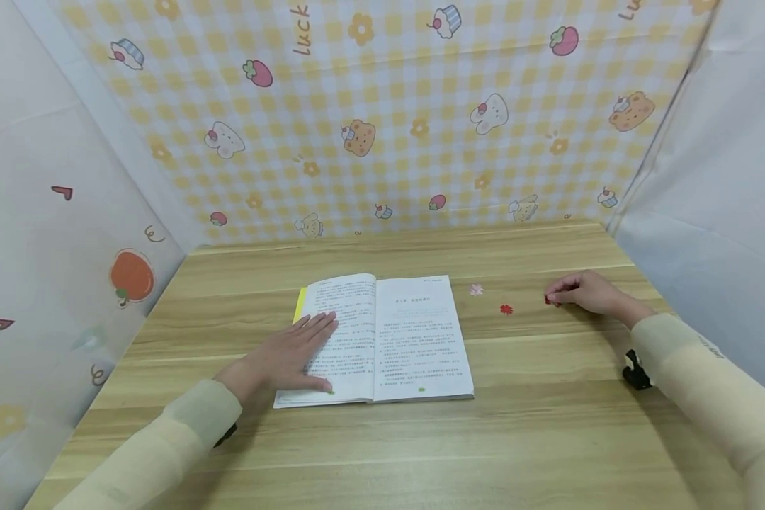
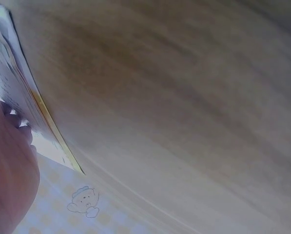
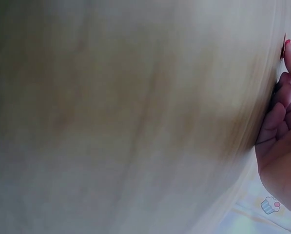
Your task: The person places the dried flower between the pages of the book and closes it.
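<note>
Currently, at the wood-grain tabletop point(image 1: 516, 446), a thick paperback book with white printed pages point(image 1: 421, 340) lies open left of centre, a bright yellow strip point(image 1: 300, 304) showing along its left edge. Left hand point(image 1: 287, 358) palm down on the left-hand page, fingers straight, thumb spread toward the page's foot; grips nothing. Right hand point(image 1: 586, 292) well apart, near the table's right side: thumb and forefinger brought together at the tips, pinching a small red piece point(image 1: 549, 300), mostly hidden; whether it touches the wood, cannot tell. Right wrist view shows a red edge by the thumb tip, remaining fingers curled. Between book and right hand, two loose pieces: a pale pink flower-shaped one point(image 1: 477, 290) just beside the right-hand page, and a red flower-shaped one point(image 1: 506, 309), nearer the right hand. Behind, a yellow-and-white checked cloth point(image 1: 395, 92) with cartoon prints.
</note>
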`<state>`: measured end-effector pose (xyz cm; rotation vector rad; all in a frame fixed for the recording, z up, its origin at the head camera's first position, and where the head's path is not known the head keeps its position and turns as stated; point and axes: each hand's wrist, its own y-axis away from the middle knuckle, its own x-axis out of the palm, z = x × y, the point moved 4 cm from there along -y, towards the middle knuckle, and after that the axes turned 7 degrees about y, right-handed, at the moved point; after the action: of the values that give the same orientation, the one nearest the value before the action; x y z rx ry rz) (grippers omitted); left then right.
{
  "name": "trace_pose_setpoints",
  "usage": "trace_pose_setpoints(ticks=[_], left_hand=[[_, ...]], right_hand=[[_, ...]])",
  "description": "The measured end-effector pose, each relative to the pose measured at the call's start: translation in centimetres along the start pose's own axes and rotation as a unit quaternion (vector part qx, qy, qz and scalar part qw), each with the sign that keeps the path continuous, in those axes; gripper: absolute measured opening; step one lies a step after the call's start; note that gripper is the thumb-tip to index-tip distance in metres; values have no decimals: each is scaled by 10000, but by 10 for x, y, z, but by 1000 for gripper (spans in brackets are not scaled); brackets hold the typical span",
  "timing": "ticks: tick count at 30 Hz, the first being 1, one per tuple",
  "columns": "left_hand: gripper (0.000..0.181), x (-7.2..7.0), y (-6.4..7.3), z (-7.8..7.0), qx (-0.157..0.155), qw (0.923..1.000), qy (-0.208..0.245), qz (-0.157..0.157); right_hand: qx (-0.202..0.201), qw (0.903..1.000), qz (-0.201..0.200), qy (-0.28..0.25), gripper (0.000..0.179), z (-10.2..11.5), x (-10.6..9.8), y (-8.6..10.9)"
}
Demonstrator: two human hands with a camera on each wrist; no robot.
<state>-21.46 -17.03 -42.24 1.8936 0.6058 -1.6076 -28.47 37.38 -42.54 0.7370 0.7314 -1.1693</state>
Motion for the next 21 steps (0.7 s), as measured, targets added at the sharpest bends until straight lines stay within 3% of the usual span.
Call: trace_pose_setpoints(ticks=[12,21], left_hand=[[111,0,2,1,-27,10000,23,30],[111,0,1,1,59,10000,13,-39]], right_hand=[[146,9960,129,-867,35,5,-2,3],[93,9813,536,-1845,37,33,8,0]])
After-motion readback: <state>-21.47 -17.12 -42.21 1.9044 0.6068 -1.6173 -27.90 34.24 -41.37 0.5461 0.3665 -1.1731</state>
